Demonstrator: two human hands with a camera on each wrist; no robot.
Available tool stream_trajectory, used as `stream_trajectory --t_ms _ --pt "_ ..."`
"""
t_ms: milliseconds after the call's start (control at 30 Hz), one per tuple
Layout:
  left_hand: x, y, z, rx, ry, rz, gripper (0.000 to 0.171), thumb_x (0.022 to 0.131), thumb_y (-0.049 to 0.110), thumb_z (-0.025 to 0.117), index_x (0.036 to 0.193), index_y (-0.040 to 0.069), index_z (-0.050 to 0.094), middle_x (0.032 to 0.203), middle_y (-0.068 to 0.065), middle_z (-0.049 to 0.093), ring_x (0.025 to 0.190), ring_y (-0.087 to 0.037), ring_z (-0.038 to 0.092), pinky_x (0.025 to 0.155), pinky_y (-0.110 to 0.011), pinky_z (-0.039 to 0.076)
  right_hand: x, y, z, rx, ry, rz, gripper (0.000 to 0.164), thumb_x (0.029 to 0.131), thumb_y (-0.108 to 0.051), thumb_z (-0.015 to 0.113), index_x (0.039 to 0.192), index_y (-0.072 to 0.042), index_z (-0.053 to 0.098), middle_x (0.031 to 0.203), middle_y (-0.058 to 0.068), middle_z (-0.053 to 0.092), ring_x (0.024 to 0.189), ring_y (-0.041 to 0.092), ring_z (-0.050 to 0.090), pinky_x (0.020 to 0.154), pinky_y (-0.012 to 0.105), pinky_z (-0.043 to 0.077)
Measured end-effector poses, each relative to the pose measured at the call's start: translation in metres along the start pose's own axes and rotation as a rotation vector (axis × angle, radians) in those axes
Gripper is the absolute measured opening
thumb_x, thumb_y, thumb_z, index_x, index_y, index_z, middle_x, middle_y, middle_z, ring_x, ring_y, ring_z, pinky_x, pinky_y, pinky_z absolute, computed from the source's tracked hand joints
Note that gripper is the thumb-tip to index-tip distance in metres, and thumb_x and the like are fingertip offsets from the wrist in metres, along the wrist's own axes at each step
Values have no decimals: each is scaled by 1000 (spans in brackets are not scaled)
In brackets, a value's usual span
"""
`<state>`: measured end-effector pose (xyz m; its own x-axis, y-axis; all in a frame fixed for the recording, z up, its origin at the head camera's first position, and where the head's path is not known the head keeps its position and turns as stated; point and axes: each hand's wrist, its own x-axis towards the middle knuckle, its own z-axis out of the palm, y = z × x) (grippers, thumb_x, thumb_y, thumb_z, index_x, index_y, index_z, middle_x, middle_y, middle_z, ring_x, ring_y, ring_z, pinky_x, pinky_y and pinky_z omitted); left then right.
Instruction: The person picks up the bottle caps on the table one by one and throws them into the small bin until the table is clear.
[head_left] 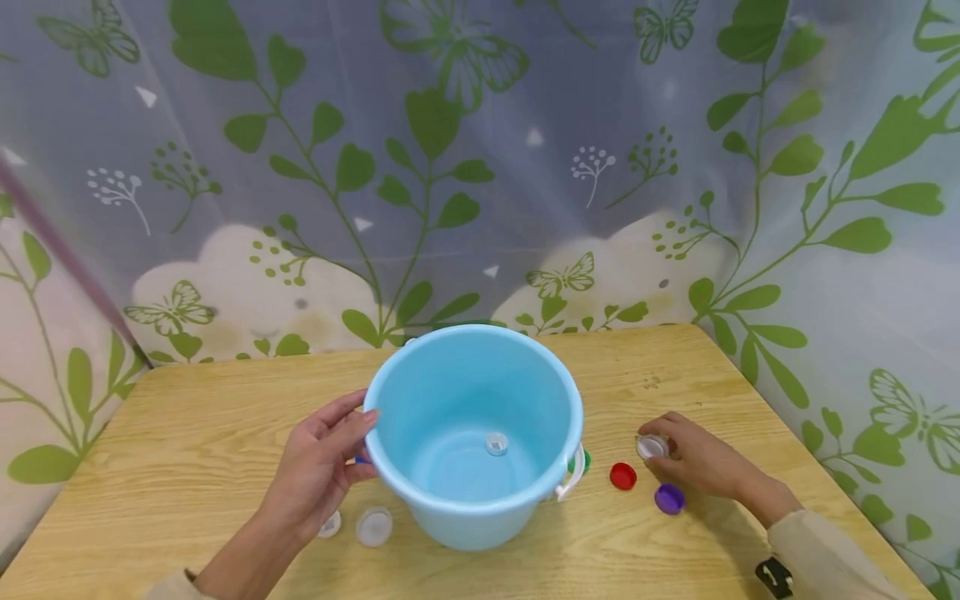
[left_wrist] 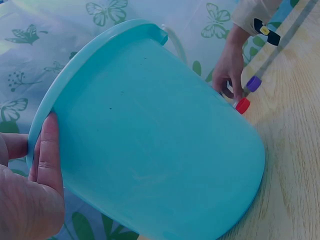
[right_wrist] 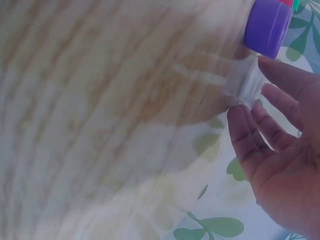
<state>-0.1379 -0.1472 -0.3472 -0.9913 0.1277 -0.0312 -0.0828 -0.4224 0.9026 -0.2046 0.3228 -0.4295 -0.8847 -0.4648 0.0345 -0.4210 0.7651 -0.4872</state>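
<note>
My left hand point(head_left: 311, 471) grips the rim of a light blue bucket point(head_left: 472, 529) at its left side, thumb over the edge and fingers outside, as the left wrist view also shows. Inside, a small clear cap point(head_left: 497, 444) lies on the bottom. On the right, my right hand point(head_left: 701, 458) pinches a clear bottle cap point(right_wrist: 250, 87) by its edge, at or just above the tabletop. Close to those fingers are a purple cap point(head_left: 670, 499) and a red cap point(head_left: 622, 477). A green cap point(head_left: 586, 461) is partly hidden by the bucket and its white handle point(head_left: 576, 475).
Two whitish caps, one clear point(head_left: 374, 527) and one partly covered by my left wrist, lie left of the bucket on the wooden table point(head_left: 210, 442). Something blue point(head_left: 362, 460) shows behind my left hand. A leaf-patterned curtain point(head_left: 480, 167) stands behind the table.
</note>
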Motion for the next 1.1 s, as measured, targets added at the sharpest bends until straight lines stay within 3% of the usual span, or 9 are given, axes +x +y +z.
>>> stream_trajectory --t_ms 333,500,633,933,1100 --pt "0 0 -1 -4 -8 7 33 94 4 59 125 -2 50 79 -2 58 60 -9 59 57 -24 58 1 -1 0 1 20 -22 33 87 -13 70 117 -1 60 105 7 54 83 15 53 66 25 50" --pt "0 0 0 -2 -3 2 35 94 4 59 127 -2 48 79 -2 58 60 -9 59 57 -24 58 2 -15 -16 -9 55 -30 36 89 -16 69 120 -1 59 105 6 54 77 10 48 58 23 48" --pt "-1 0 0 -1 4 2 36 94 4 59 128 -3 47 79 -2 57 60 -9 59 57 -24 58 9 -37 -35 -24 111 -54 37 92 -22 66 123 -4 59 108 5 54 79 11 49 61 24 50" --pt "-2 -1 0 -11 8 -1 36 94 4 59 127 -3 47 79 -2 57 60 -9 59 57 -24 58 31 -104 -74 -43 279 -228 36 91 -17 67 125 -7 59 110 1 56 83 8 51 67 26 55" --pt "0 -1 0 -6 12 1 39 94 4 59 130 -4 44 79 -1 57 60 -9 58 57 -24 58 42 -139 -86 -31 293 -292 36 91 -20 67 126 -13 60 108 -5 56 86 7 52 71 26 55"
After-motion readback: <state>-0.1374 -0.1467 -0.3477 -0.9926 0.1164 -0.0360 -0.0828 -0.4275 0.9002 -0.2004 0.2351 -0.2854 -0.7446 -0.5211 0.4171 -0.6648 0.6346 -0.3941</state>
